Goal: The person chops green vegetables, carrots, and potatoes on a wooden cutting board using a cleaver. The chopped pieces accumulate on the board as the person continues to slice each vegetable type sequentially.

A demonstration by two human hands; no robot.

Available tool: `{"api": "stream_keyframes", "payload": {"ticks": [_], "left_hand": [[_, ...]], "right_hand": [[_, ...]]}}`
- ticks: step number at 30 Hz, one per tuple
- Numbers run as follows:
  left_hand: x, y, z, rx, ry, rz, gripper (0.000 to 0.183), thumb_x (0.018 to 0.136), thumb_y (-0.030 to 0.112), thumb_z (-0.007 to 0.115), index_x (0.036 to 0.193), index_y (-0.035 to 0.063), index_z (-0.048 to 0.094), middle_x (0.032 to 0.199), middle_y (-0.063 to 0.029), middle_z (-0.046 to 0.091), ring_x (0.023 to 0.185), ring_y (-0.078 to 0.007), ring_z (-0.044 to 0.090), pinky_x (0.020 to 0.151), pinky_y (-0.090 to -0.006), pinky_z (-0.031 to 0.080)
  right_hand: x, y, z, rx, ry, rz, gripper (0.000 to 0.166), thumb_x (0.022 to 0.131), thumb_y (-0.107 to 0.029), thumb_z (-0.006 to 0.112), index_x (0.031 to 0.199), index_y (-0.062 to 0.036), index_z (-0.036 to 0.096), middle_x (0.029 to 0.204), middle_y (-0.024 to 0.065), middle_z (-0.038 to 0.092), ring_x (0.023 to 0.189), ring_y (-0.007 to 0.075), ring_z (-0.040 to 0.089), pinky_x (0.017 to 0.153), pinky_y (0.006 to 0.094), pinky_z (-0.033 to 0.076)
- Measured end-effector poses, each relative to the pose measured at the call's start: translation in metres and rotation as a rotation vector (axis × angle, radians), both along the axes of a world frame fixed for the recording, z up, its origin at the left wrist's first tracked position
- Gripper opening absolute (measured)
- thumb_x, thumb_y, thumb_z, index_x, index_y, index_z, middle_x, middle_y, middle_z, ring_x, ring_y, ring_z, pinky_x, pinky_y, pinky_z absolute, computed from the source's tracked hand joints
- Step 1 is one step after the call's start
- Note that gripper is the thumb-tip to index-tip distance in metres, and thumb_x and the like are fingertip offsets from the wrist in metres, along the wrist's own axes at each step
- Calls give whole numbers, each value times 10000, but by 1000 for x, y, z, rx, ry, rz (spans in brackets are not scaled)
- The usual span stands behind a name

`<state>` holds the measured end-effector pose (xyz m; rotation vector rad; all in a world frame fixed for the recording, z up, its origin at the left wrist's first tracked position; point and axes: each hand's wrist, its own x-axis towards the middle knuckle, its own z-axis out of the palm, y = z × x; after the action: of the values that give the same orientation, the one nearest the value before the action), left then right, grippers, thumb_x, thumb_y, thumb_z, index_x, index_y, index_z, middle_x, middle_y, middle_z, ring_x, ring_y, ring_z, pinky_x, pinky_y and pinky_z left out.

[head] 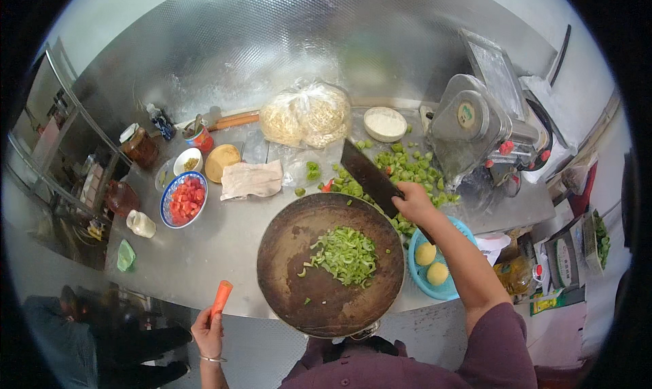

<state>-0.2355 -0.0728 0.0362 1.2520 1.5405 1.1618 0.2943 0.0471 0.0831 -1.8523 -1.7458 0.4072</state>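
My left hand (208,333) grips a peeled carrot (221,297), cut flat at its upper end, out beyond the counter's front edge. In my right hand (415,205) is the handle of a cleaver (368,172); its dark blade hangs over the far right rim of a round, worn cutting board (290,267). Chopped green vegetable (346,256) lies heaped on the board, with a few stray bits around it. Behind the board and under the blade, many cut green pieces (417,170) are spread on the counter. A blue plastic basket (413,274) with two peeled potatoes (437,274) sits beneath my right forearm.
A blue-rimmed bowl of diced tomato (186,200), a folded cloth (252,180), bagged noodles (305,116) and a bowl of white powder (385,124) stand on the steel counter (214,256). A metal machine (473,119) occupies the right. Another person (66,338) is at lower left.
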Motion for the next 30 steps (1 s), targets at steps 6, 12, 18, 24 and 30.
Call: {"api": "stream_keyframes", "payload": {"ticks": [6,12,18,24,30], "left_hand": [[1,11,-5,35,22,3,184,877,90,622,1032,-7,634,685,15,544,503,-38,461,436,-186,373],[30,36,6,116,-21,-127,199,859,51,617,1052,4,635,797,-19,579,615,-63,515,517,-213,419],[75,33,29,510,416,-540,274,758,29,673,1028,23,627,915,-139,620,818,-274,598,724,-341,471],[138,32,-21,609,613,-526,314,710,91,716,1003,30,618,935,-135,609,847,-318,562,742,-398,456],[141,29,-34,511,612,-344,365,675,104,735,1009,24,613,974,-111,585,922,-301,531,819,-409,411]], "right_hand": [[-42,-78,55,-319,506,28,182,827,-95,607,986,-4,602,697,37,575,604,87,494,544,270,420],[-119,-148,11,-475,578,412,259,858,-120,627,1089,-10,585,756,16,562,665,83,519,565,264,449],[-101,-137,-25,-422,585,277,235,797,-106,650,980,27,588,665,104,577,623,131,531,569,332,452],[-100,-144,26,-284,248,104,156,813,-79,602,914,17,530,670,221,566,572,320,564,536,399,432],[-144,-177,62,-330,197,137,350,829,-39,565,1146,-9,420,743,257,592,737,430,612,607,447,466]]}}
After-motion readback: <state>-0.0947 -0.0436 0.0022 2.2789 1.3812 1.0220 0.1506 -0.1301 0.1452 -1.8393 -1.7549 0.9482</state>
